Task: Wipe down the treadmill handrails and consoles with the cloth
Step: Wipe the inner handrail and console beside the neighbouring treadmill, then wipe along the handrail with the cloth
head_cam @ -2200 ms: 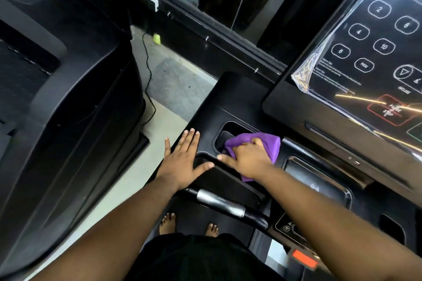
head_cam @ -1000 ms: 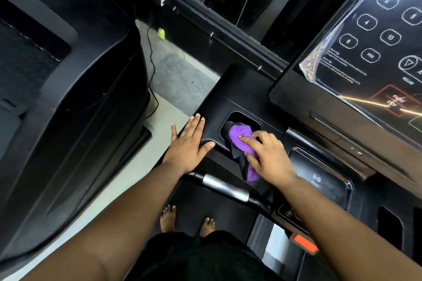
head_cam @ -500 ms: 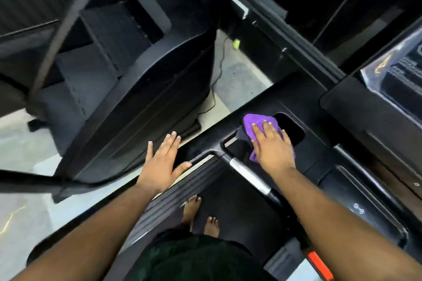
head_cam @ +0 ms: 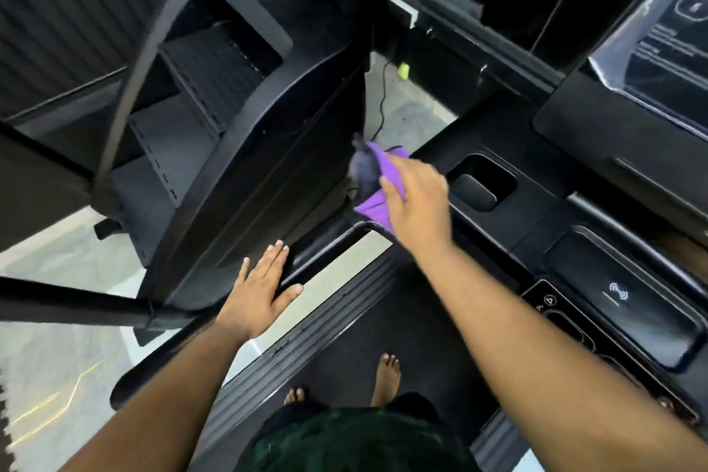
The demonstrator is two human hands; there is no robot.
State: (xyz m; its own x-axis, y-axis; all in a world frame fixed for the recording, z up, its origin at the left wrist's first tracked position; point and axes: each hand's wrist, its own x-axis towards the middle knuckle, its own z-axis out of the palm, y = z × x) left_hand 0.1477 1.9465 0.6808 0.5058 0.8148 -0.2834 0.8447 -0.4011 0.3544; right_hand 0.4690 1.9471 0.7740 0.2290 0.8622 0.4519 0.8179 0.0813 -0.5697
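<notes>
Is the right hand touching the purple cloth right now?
Touching. The head view shows the right hand pressed onto the purple cloth, which sticks out from under its fingers.

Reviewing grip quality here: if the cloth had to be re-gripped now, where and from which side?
Take the purple cloth by its loose flap hanging off the console's left corner, coming from the left. The right hand covers its right part, and the bunched dark end looks blurred. The left hand lies flat nearby, free.
</notes>
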